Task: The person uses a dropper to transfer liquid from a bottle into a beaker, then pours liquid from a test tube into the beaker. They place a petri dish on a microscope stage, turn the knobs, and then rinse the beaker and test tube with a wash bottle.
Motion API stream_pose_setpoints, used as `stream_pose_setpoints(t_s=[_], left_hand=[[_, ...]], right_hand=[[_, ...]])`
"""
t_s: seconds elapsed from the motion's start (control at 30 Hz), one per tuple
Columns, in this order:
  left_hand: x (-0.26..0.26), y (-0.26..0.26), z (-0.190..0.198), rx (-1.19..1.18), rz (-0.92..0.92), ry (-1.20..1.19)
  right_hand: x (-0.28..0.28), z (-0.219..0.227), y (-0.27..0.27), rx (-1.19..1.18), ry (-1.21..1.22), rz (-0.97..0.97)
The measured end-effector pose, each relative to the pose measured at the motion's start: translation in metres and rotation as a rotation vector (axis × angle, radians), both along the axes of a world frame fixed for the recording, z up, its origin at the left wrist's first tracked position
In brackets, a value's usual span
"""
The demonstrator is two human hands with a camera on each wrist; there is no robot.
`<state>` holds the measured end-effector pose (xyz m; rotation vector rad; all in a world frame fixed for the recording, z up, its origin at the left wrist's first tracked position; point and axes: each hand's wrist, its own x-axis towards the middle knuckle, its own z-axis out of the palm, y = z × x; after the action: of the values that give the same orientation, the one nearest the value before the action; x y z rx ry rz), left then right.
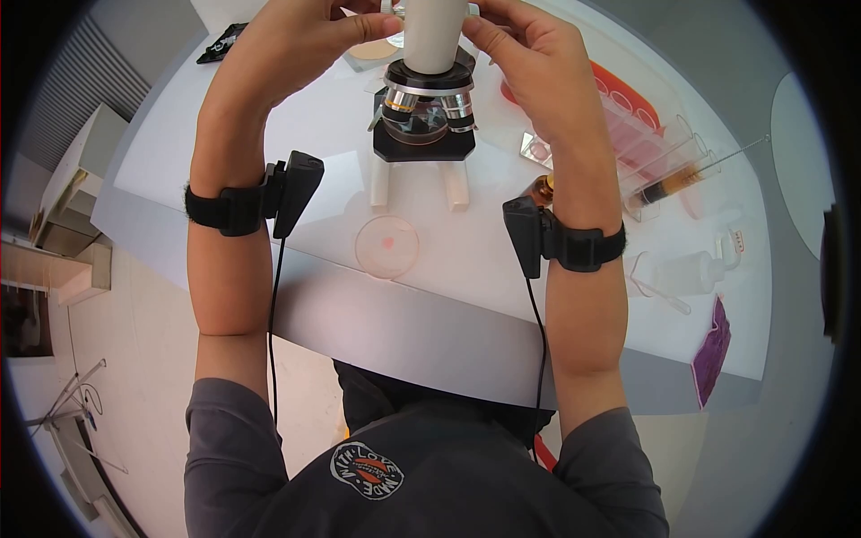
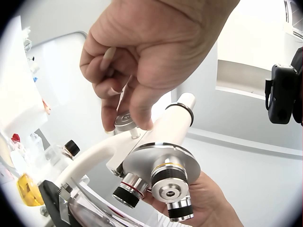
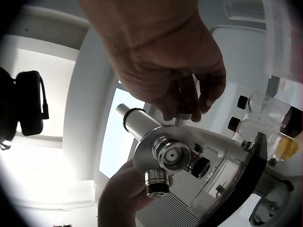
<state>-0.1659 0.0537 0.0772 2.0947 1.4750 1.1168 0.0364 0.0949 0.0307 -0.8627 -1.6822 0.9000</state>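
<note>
Microscope [image 1: 435, 40] up at top centre, and I had both hands on it! The left hand [image 1: 309, 36] pinched one round knob [image 2: 125, 122], the right hand [image 1: 543, 67] gripped the opposite knob [image 3: 183, 115], and mid-frame, just below the feet, lay a clear dish [image 1: 401, 263].

lab bench, microscope [image 1: 437, 85], syringe [image 1: 691, 177], petri dish [image 1: 387, 247]

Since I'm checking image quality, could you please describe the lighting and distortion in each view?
Head view: fisheye curvature, dark corners, pale reflections on the table; left wrist view: whites washed out at left, left hand well lit; right wrist view: right hand shadowed, lower left blown out.
</note>
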Motion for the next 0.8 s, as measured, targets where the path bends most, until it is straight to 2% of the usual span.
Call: stream_pose_setpoints(t_s=[0.2,0.4,0.5,0.8], left_hand=[[-0.009,0.014,-0.012,0.042,-0.030,0.002],[-0.004,0.012,-0.006,0.005,0.019,0.019],[-0.009,0.015,-0.013,0.079,-0.035,0.009],[-0.005,0.013,-0.009,0.058,0.039,0.056]], right_hand=[[0.001,0.000,0.000,-0.004,0.013,0.002],[0.002,0.001,-0.001,0.019,-0.036,-0.047],[0.001,0.003,-0.003,0.035,-0.053,-0.066],[0.001,0.003,-0.002,0.045,-0.053,-0.076]])
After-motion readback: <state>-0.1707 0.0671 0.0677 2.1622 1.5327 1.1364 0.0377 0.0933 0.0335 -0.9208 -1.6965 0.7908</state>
